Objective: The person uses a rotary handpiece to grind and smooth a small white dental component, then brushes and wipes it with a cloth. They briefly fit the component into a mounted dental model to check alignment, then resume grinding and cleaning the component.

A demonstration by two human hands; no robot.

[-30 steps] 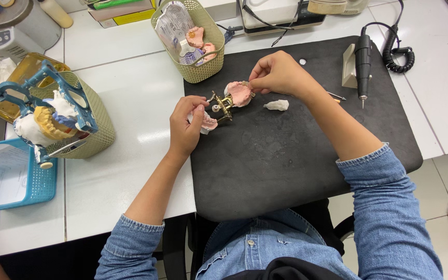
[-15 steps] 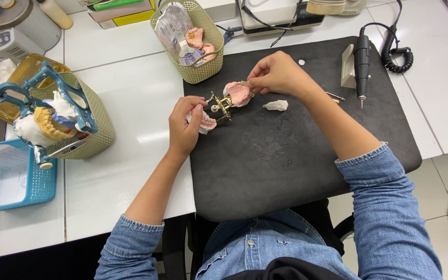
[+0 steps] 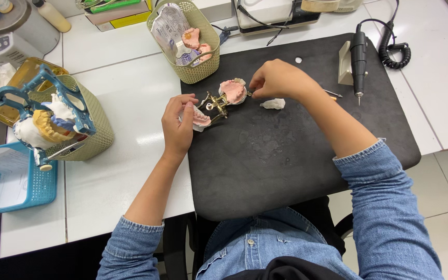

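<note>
— Where's the brass hinged frame [image 3: 214, 105] with the pink casts?
— On the black mat [image 3: 286, 150], toward eleven o'clock. The left hand [image 3: 178, 124] pinches the lower cast [image 3: 200, 119]; the right hand [image 3: 278, 79] has its fingers pressed together at the upper cast [image 3: 233, 91].
— Any packages?
— A clear, pale pouch stands in the woven basket [image 3: 195, 72] at twelve o'clock, and a blue tray [image 3: 37, 189] holding white paper sits at nine on the bench [image 3: 125, 155].

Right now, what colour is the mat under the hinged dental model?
Black: the flat rubber-like mat beneath the brass-hinged pink dental model, clearest in the head view.
</note>
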